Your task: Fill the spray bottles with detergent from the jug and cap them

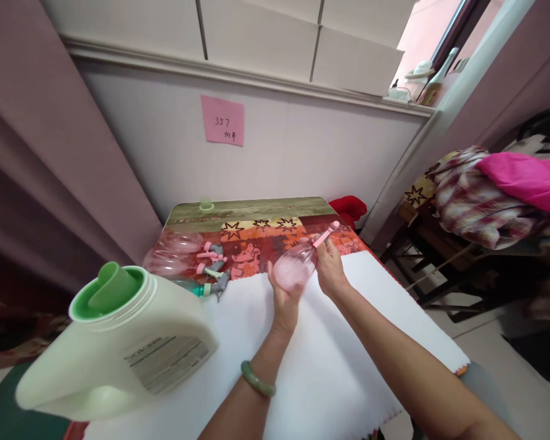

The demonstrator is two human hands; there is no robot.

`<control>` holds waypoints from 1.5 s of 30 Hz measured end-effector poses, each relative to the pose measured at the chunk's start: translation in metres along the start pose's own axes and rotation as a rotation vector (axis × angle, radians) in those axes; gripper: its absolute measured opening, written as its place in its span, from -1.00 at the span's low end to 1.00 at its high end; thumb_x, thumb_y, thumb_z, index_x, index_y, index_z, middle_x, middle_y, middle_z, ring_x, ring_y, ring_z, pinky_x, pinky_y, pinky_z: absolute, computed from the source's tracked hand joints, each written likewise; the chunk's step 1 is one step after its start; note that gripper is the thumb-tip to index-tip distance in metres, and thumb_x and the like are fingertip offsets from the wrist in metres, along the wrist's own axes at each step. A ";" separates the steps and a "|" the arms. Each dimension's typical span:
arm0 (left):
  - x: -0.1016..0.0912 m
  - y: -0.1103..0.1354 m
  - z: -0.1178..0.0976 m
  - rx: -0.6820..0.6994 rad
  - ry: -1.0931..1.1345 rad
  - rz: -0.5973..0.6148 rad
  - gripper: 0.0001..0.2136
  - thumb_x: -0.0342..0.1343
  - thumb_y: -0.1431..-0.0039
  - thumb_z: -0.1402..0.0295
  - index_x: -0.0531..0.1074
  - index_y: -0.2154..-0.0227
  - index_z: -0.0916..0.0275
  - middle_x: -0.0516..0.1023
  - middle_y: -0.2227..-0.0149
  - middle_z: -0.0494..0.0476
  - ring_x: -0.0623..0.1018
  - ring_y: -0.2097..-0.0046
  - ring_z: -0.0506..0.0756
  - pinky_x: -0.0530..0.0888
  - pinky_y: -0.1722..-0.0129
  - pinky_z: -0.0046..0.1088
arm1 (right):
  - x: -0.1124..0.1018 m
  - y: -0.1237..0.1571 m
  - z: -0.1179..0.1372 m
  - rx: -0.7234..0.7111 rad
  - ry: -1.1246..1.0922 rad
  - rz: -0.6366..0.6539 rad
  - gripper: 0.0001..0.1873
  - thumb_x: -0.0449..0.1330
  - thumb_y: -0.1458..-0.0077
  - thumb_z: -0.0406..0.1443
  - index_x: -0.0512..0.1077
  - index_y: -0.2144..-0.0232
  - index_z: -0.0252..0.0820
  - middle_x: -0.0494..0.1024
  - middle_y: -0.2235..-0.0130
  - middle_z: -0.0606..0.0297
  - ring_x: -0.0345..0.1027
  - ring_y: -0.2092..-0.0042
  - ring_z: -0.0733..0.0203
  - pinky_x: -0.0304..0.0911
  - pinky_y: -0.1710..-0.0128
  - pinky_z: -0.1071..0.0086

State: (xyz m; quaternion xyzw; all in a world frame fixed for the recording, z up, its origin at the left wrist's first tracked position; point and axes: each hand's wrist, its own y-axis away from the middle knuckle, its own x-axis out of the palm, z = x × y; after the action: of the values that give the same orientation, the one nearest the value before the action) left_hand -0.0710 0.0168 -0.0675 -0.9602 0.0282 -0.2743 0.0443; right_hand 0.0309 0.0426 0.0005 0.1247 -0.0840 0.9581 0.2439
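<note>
Above the white mat, I hold a clear spray bottle [295, 267] with a pink top, tilted so that its head points to the upper right. Whitish, foamy-looking contents show through its body. My left hand [286, 300] is wrapped round the bottle's base. Around the neck, just under the pink sprayer head [326, 234], my right hand [330, 264] is closed. Its fingertips are partly hidden behind the bottle. Several other spray bottles [176, 263] lie on their sides to the left, their heads pointing right.
A large pale jug [174, 351] with a green open spout stands at the near left. On the table's far left corner sits a small green cap [206, 205]. The white mat [339, 360] covers the near tabletop. Clothes [467, 195] are piled at right.
</note>
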 end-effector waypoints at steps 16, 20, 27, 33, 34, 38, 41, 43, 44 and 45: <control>-0.006 -0.001 0.001 0.052 -0.033 0.010 -0.30 0.51 0.14 0.32 0.25 -0.04 0.07 0.44 -0.05 0.16 0.51 -0.02 0.15 0.47 -0.02 -0.33 | -0.004 0.001 0.009 -0.002 0.017 0.103 -0.49 0.25 -0.08 0.18 0.39 0.21 -0.07 0.67 0.19 0.19 0.54 0.11 0.00 0.41 0.16 0.20; -0.007 -0.001 -0.003 0.005 -0.030 -0.014 -0.30 0.53 0.21 0.31 0.30 -0.01 0.09 0.45 -0.04 0.16 0.51 -0.04 0.18 0.46 -0.03 -0.31 | -0.005 0.005 0.013 -0.015 0.024 0.126 -0.51 0.28 -0.07 0.15 0.43 0.21 -0.08 0.66 0.21 0.21 0.53 0.16 0.04 0.39 0.14 0.21; -0.012 -0.003 -0.011 -0.639 0.331 0.409 -0.24 0.07 -0.09 -0.31 0.46 -0.01 0.33 0.62 0.29 0.32 0.57 0.47 0.13 0.41 0.58 -0.43 | -0.017 0.006 0.032 0.060 0.067 0.236 -0.61 0.45 0.06 -0.01 0.50 0.35 -0.14 0.64 0.36 0.28 0.50 0.25 0.11 0.34 0.16 0.26; -0.021 -0.008 -0.013 -1.002 0.432 0.602 -0.01 -0.29 -0.08 -0.47 0.51 0.04 0.45 0.63 0.38 0.44 0.59 0.52 0.17 0.35 0.69 -0.47 | -0.026 0.005 0.040 0.123 0.005 0.359 -0.65 0.37 -0.05 0.02 0.58 0.36 -0.15 0.70 0.29 0.19 0.52 0.26 0.09 0.38 0.20 0.25; -0.021 -0.008 -0.014 -1.008 0.460 0.604 -0.01 -0.29 -0.11 -0.45 0.49 0.00 0.46 0.64 0.31 0.49 0.65 0.42 0.23 0.43 0.63 -0.43 | -0.027 0.005 0.039 0.121 0.021 0.353 -0.62 0.36 -0.06 0.05 0.59 0.37 -0.15 0.69 0.31 0.19 0.53 0.27 0.08 0.39 0.22 0.24; -0.016 -0.006 -0.016 -0.949 0.538 0.422 -0.18 -0.11 -0.23 -0.31 0.44 -0.11 0.43 0.64 0.13 0.52 0.67 0.19 0.31 0.59 0.38 -0.28 | -0.025 0.008 0.028 0.041 0.096 0.377 -0.59 0.36 -0.07 0.08 0.61 0.38 -0.13 0.67 0.38 0.21 0.56 0.22 0.04 0.43 0.12 0.21; -0.010 -0.004 -0.016 -0.856 0.516 0.213 -0.42 0.11 -0.25 -0.10 0.47 -0.06 0.33 0.65 0.20 0.34 0.63 0.31 0.20 0.55 0.37 -0.30 | -0.019 0.013 0.019 -0.008 0.094 0.316 -0.60 0.35 -0.08 0.08 0.62 0.30 -0.12 0.69 0.34 0.22 0.57 0.21 0.04 0.44 0.08 0.19; -0.005 -0.003 -0.015 -0.782 0.490 0.155 -0.50 0.18 -0.22 -0.03 0.49 -0.02 0.28 0.64 0.21 0.27 0.60 0.34 0.17 0.49 0.45 -0.35 | -0.014 0.015 0.015 -0.029 0.088 0.218 -0.57 0.33 -0.10 0.08 0.62 0.24 -0.12 0.71 0.27 0.21 0.58 0.20 0.04 0.45 0.08 0.18; -0.003 -0.002 -0.014 -0.731 0.479 0.141 -0.51 0.20 -0.21 -0.02 0.49 -0.01 0.26 0.64 0.19 0.25 0.59 0.34 0.15 0.46 0.48 -0.37 | -0.011 0.016 0.013 -0.040 0.089 0.172 -0.56 0.32 -0.11 0.09 0.62 0.22 -0.13 0.71 0.24 0.21 0.59 0.20 0.03 0.45 0.07 0.17; 0.000 -0.001 -0.013 -0.667 0.469 0.125 -0.53 0.22 -0.20 -0.02 0.50 -0.01 0.25 0.63 0.17 0.24 0.58 0.34 0.14 0.44 0.50 -0.39 | -0.008 0.016 0.012 -0.051 0.090 0.135 -0.56 0.31 -0.12 0.09 0.61 0.21 -0.13 0.71 0.23 0.20 0.60 0.19 0.01 0.45 0.05 0.16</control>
State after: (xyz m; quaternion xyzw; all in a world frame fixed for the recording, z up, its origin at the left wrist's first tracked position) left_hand -0.0784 0.0168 -0.0565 -0.8299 0.1830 -0.4582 -0.2604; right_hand 0.0327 0.0227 0.0082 0.0693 -0.1055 0.9745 0.1854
